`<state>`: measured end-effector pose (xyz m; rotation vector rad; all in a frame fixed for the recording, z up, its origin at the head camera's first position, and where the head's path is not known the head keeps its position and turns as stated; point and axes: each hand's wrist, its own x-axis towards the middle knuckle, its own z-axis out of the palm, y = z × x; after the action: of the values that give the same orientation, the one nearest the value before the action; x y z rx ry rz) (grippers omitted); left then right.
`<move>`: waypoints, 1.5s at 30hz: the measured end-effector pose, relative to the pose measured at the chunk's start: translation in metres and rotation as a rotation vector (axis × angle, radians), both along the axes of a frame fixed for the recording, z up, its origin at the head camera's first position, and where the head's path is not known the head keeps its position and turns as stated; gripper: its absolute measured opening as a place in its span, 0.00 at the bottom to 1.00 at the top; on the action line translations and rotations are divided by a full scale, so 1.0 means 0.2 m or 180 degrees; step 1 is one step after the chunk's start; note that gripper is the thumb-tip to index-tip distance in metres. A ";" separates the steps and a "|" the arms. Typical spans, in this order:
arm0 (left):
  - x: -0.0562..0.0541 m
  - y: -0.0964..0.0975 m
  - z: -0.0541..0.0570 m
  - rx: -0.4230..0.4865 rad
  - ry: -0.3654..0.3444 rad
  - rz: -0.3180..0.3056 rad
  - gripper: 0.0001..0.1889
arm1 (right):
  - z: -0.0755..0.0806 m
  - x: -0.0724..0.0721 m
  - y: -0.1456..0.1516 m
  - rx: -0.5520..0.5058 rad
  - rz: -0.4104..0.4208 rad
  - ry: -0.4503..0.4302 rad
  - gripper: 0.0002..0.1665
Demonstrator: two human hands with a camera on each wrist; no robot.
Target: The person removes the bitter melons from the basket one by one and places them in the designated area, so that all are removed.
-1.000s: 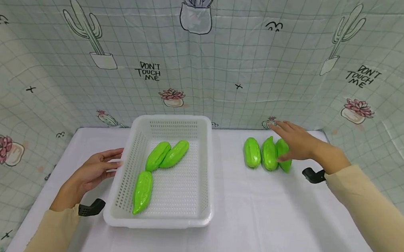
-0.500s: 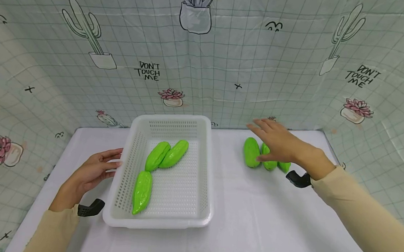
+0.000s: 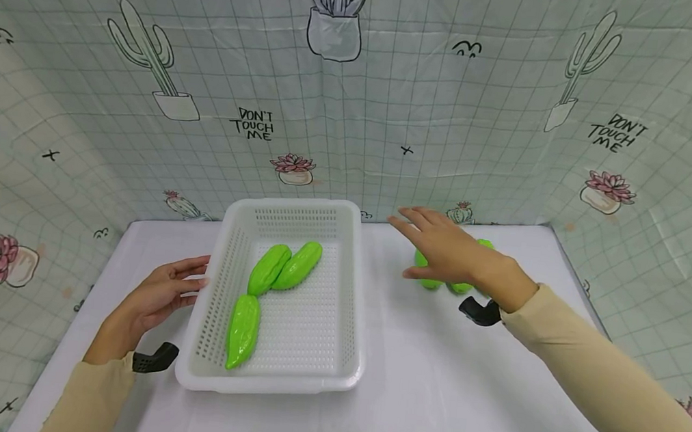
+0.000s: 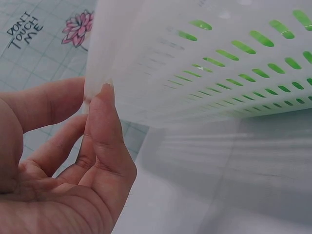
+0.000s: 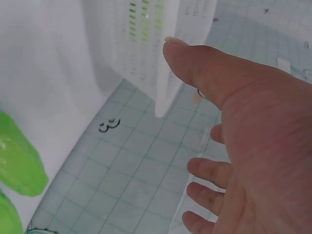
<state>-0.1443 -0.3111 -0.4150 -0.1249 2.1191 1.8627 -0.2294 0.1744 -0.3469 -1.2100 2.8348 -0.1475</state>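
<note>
My left hand (image 3: 156, 293) touches the outer left side of a white perforated plastic basket (image 3: 359, 327), its fingertips at the rim. In the left wrist view the fingers meet the basket wall (image 4: 141, 105). Inside lie three glossy, elongated green vegetables, among them a pointed one (image 3: 244, 330); their exact kind is unclear. My right hand (image 3: 451, 248), fingers spread, hovers between the basket and more such green vegetables (image 3: 430, 284) on the table, partly covering them. The right wrist view shows its palm holding nothing, with a green vegetable (image 5: 19, 156) off to the left.
A white cloth covers the table (image 3: 417, 394). Behind and on both sides hangs a gridded curtain (image 3: 387, 96) printed with cacti and lettering, close to the table's back edge. A black wrist camera mount (image 3: 156, 357) sits on each forearm.
My right hand has moved leftward over the loose green vegetables, toward the basket, with fingers spread and nothing in it. My left hand and the basket have stayed put.
</note>
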 end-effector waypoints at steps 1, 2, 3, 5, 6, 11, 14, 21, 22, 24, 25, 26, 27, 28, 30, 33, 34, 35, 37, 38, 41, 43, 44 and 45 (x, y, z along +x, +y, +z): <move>0.00 0.00 0.00 0.0006 -0.0001 0.0002 0.38 | 0.00 0.00 -0.01 0.0004 0.0012 0.0026 0.57; 0.00 0.00 0.00 0.0009 0.0001 0.0000 0.38 | -0.01 0.00 -0.03 0.0009 0.0025 0.0050 0.57; 0.00 0.00 0.00 0.0013 0.0001 -0.0001 0.38 | -0.01 0.00 -0.05 0.0015 0.0039 0.0084 0.57; 0.00 0.00 0.00 0.0025 0.0003 -0.0004 0.38 | -0.01 0.01 -0.08 0.0017 0.0065 0.0129 0.57; 0.00 0.00 0.00 0.0031 0.0003 -0.0007 0.38 | -0.02 0.01 -0.09 0.0021 0.0068 0.0133 0.57; 0.00 -0.01 0.00 0.0058 0.0006 -0.0016 0.38 | -0.01 0.03 -0.18 -0.0002 0.0054 0.0088 0.58; 0.00 -0.01 0.00 0.0055 0.0008 -0.0018 0.37 | -0.01 0.04 -0.23 0.0007 0.0033 0.0081 0.58; 0.00 -0.01 0.01 0.0034 -0.0001 -0.0013 0.38 | -0.01 0.06 -0.37 0.0128 0.0056 0.0259 0.57; 0.00 -0.01 0.01 0.0035 -0.0004 -0.0010 0.38 | -0.02 0.06 -0.39 0.0134 0.0061 0.0284 0.57; 0.00 0.00 0.01 0.0041 -0.0010 -0.0005 0.38 | -0.02 0.06 -0.43 0.0144 0.0063 0.0317 0.57; 0.00 0.00 0.01 0.0042 -0.0011 -0.0004 0.38 | -0.03 0.06 -0.44 0.0155 0.0063 0.0331 0.56; 0.00 0.00 0.01 0.0046 -0.0012 -0.0001 0.38 | -0.03 0.07 -0.46 0.0165 0.0058 0.0336 0.57; 0.00 0.00 0.01 0.0049 -0.0014 0.0004 0.38 | -0.04 0.07 -0.48 0.0180 0.0053 0.0329 0.56; 0.00 0.00 0.01 0.0047 -0.0012 0.0004 0.38 | -0.04 0.07 -0.50 0.0189 0.0050 0.0328 0.56; 0.00 0.00 0.01 0.0051 -0.0012 0.0006 0.38 | -0.06 0.07 -0.53 0.0208 0.0023 0.0283 0.56; 0.00 0.00 0.00 0.0044 -0.0013 0.0006 0.38 | -0.07 0.07 -0.58 0.0210 -0.0023 0.0224 0.56; 0.00 0.00 0.00 0.0041 -0.0013 0.0006 0.38 | -0.08 0.07 -0.59 0.0207 -0.0041 0.0210 0.56; 0.00 -0.01 0.00 0.0037 -0.0014 0.0009 0.38 | -0.09 0.07 -0.60 0.0210 -0.0065 0.0195 0.56; 0.00 -0.01 0.00 0.0018 -0.0015 0.0011 0.38 | -0.10 0.07 -0.63 0.0219 -0.0108 0.0182 0.56; 0.00 -0.01 0.00 0.0013 -0.0017 0.0015 0.38 | -0.11 0.07 -0.65 0.0231 -0.0135 0.0166 0.56; 0.00 -0.01 -0.01 -0.0003 -0.0012 0.0017 0.38 | -0.12 0.07 -0.69 0.0245 -0.0200 0.0144 0.56; 0.00 -0.01 -0.01 0.0001 -0.0009 0.0016 0.38 | -0.12 0.08 -0.71 0.0240 -0.0245 0.0117 0.56; 0.00 -0.01 -0.01 0.0005 -0.0010 0.0014 0.38 | -0.12 0.08 -0.72 0.0234 -0.0264 0.0107 0.56; 0.00 -0.01 -0.01 0.0009 -0.0011 0.0012 0.38 | -0.12 0.09 -0.74 0.0228 -0.0283 0.0102 0.56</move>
<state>-0.1449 -0.3129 -0.4163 -0.1315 2.1154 1.8662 -0.2117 0.0269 -0.3714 -1.0831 2.8953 -0.0303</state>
